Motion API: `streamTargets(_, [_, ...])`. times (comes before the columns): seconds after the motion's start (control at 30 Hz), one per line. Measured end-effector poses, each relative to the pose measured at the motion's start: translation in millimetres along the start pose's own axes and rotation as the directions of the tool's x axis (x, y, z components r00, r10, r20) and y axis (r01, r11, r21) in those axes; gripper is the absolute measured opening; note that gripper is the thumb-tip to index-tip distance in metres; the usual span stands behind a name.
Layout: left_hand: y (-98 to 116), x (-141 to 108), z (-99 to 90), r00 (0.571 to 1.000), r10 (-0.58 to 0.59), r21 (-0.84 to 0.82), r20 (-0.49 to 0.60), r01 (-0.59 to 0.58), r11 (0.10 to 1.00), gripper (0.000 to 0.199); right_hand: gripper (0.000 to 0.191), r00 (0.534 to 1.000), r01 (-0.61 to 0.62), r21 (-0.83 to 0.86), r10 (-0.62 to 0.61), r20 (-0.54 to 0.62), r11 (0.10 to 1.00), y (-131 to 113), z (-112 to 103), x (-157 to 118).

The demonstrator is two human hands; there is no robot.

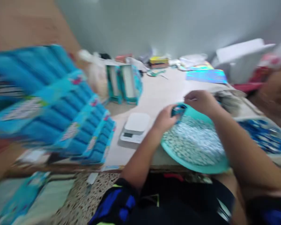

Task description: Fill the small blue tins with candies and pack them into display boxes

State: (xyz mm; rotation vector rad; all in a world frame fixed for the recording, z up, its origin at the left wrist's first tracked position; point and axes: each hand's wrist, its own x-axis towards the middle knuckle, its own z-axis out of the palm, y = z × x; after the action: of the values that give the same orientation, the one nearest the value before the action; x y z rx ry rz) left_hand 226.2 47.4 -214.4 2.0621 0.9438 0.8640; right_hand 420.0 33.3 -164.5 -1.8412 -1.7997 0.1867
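Note:
My left hand [165,118] grips a small, shiny dark-blue packet [178,109] over the far left rim of a turquoise basin [194,169]. Many small pale pieces [196,140] fill the basin; blur hides what they are. Just beyond the basin's far rim is my right hand [200,99], its fingers bent and pinched together. Whatever lies between those fingertips, if anything, cannot be made out. A white digital scale [136,126] stands on the table left of my left hand.
Stacked blue display boxes [67,109] lean at the left. Two upright turquoise boxes [124,82] stand behind the scale. A tray of blue packets [264,134] lies at the right. Holographic sheets [206,76], white bags [193,60] and a yellow box [158,61] line the back.

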Motion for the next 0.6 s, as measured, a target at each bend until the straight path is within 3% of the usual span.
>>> streamTargets(0.1, [-1, 8, -0.1, 1.000, 0.002, 0.046, -0.021, -0.001, 0.999, 0.048, 0.018, 1.000, 0.024, 0.060, -0.024, 0.000, 0.998, 15, -10, 4])
streamTargets(0.37, [4, 9, -2.0, 0.999, -0.027, 0.065, -0.026, 0.028, 0.997, 0.049, 0.018, 0.997, 0.027, 0.238, -0.042, 0.059, 0.971, 8, -13, 8])
streamTargets(0.6, [-1, 10, 1.1, 0.999, 0.001, 0.022, -0.039, 0.000, 1.000, 0.047, 0.016, 0.994, 0.051, 0.237, -0.072, 0.084, 0.970, 7, -12, 6])
